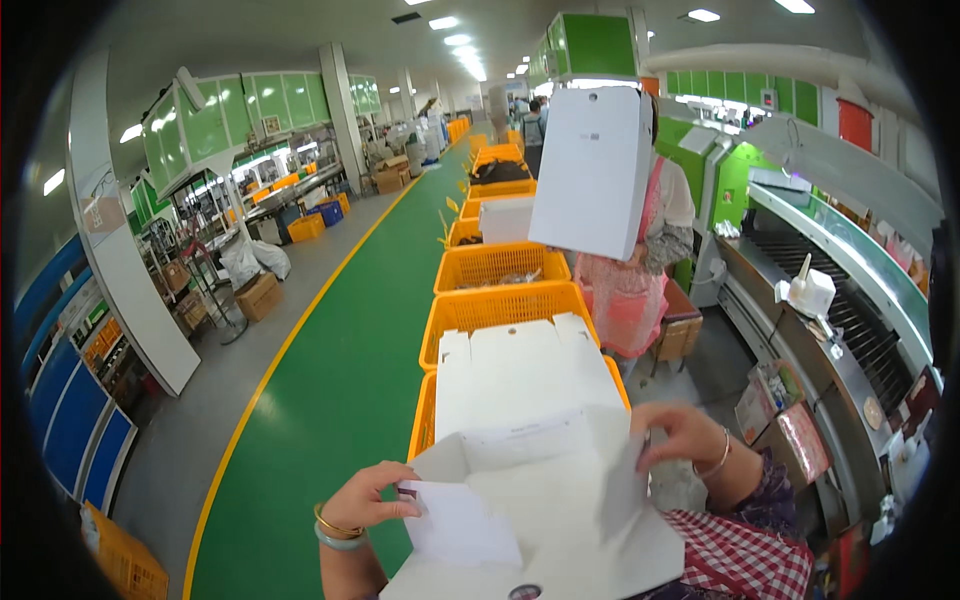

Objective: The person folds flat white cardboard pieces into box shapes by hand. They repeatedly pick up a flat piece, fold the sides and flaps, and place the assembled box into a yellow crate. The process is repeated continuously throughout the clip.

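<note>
An opened white cardboard box (560, 520) lies in front of me, its side panels folded partly up. My left hand (368, 500), with bangles on the wrist, pinches a white flap (465, 525) at the box's left; whether this is part of the box or a loose sheet I cannot tell. At the box's right, my right hand (685, 440) grips the upright side panel between thumb and fingers. Just beyond, a flat white cardboard piece (525, 375) with notched corners rests across a yellow crate (422, 425).
More yellow crates (500, 270) run in a row ahead. A closed white box (590, 175) is raised before a person in a pink apron (620, 300); its support is hidden. A machine line (830, 290) stands at the right. A green walkway (330, 370) runs along the left.
</note>
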`<state>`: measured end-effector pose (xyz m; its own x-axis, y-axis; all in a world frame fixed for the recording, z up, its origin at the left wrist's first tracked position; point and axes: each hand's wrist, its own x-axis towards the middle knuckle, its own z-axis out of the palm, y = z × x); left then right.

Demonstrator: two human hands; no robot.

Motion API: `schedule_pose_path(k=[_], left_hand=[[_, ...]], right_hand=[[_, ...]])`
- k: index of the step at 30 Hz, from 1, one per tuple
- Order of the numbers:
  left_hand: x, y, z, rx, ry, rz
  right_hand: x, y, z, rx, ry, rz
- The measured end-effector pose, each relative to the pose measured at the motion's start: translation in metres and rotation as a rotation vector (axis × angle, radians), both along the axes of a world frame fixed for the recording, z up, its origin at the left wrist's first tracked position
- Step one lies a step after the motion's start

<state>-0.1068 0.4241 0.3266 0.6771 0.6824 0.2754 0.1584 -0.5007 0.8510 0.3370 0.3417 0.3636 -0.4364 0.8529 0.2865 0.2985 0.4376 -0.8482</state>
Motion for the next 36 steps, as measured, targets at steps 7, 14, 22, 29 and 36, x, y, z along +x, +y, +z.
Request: schedule_pose_path(k=[7, 14, 22, 29, 36], left_hand=[[0.061, -0.007, 0.004, 0.093, 0.151, 0.012], [0.067, -0.004, 0.004, 0.026, 0.13, -0.011], [0.097, 0.004, 0.016, 0.006, 0.295, -0.135], [0.117, 0.003, 0.02, 0.022, 0.352, -0.248], [0.119, -0.026, 0.012, 0.262, 0.429, -0.151]], right_hand=[[-0.015, 0.035, -0.031, 0.111, -0.373, -0.083], [-0.029, 0.02, -0.04, 0.109, -0.3, -0.018], [-0.038, 0.032, -0.014, 0.213, -0.131, 0.039], [-0.049, 0.022, -0.016, 0.181, -0.153, 0.172], [-0.047, -0.01, -0.027, 0.137, -0.377, 0.114]])
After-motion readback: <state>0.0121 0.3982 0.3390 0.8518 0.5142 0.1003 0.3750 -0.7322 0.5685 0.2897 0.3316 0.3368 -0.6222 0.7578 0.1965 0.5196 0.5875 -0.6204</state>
